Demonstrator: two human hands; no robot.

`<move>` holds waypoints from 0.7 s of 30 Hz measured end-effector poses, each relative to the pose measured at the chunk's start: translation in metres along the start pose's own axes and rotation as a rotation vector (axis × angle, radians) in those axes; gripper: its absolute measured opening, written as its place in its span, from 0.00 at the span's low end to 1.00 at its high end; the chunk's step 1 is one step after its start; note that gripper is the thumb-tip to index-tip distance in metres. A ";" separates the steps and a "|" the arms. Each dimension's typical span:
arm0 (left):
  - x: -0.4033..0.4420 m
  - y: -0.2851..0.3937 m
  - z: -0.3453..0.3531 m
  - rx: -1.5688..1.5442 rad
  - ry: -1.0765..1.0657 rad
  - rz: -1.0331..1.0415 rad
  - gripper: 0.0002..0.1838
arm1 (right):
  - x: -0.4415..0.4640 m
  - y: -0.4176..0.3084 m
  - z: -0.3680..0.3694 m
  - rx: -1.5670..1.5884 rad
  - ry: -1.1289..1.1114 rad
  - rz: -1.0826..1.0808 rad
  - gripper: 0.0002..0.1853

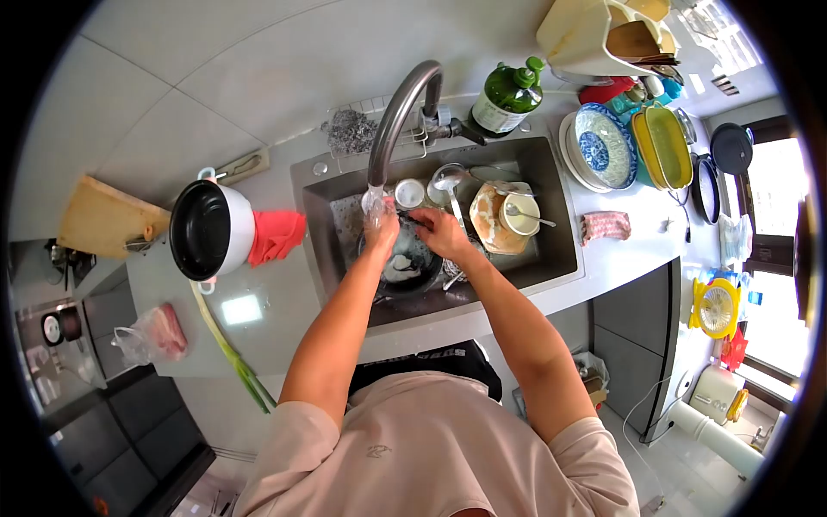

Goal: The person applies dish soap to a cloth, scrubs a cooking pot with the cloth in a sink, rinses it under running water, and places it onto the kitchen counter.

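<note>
Water runs from the curved faucet (403, 116) onto my left hand (381, 226), whose fingers are blurred by the stream. My right hand (439, 231) is at the upper edge of a dark round pan (413, 258) in the sink (564, 233), its fingers bent together at something dark that I cannot make out. Whitish suds or water lie in the pan. Just right of my right hand are a ladle (449, 178), an octagonal plate (489, 220) and a small bowl with a spoon (519, 215). A white cup (409, 193) stands above my hands.
Left of the sink are a white pot (231, 228), a red cloth (277, 236), green onions (233, 358) and bagged meat (170, 332). A green pump bottle (506, 96) stands behind the sink. Stacked bowls (606, 146) and a meat piece (606, 226) lie to the right.
</note>
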State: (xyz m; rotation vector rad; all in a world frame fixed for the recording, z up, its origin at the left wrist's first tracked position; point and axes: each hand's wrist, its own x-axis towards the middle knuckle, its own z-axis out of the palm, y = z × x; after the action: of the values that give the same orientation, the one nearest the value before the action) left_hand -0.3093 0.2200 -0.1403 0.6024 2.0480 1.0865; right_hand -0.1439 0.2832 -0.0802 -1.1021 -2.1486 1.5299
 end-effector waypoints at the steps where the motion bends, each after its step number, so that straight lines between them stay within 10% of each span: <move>1: 0.000 0.014 0.005 -0.003 -0.002 0.008 0.15 | 0.003 -0.001 -0.003 0.015 0.017 0.049 0.22; 9: 0.014 0.071 0.021 -0.178 -0.051 0.058 0.13 | 0.044 -0.011 -0.047 -0.033 0.662 -0.018 0.42; 21: 0.001 0.021 -0.015 0.104 -0.064 0.117 0.18 | 0.023 -0.007 -0.034 0.105 0.615 -0.070 0.33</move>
State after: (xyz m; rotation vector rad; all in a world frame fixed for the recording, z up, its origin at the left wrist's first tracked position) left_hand -0.3199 0.2244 -0.1173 0.8090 2.0444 1.0177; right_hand -0.1413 0.3215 -0.0653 -1.2427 -1.6485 1.0691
